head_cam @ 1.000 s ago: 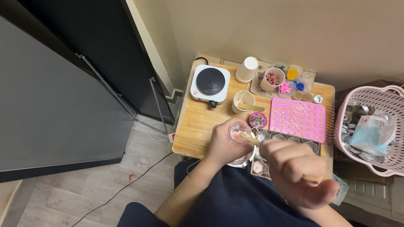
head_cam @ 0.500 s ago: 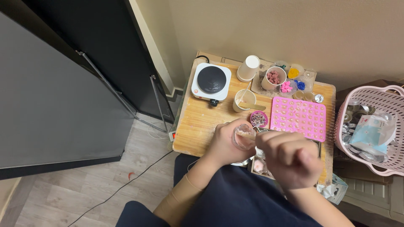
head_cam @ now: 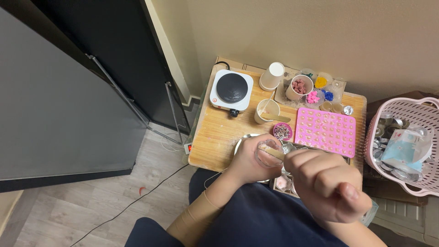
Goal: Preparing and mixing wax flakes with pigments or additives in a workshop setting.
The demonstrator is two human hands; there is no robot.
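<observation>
Left hand point(head_cam: 249, 161) wrapped round small clear cup point(head_cam: 267, 153); right hand point(head_cam: 322, 183) fisted on wooden stick point(head_cam: 274, 152) (probably stirring); best kept level, stirred slowly.

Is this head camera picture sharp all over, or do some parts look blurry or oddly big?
Head view: the right hand, nearest the lens, looms large and soft-edged; the left hand around a small clear cup is a bit sharper. The pink mould and hotplate read crisply. Lighting is even and warm, with no strong glare.
</observation>
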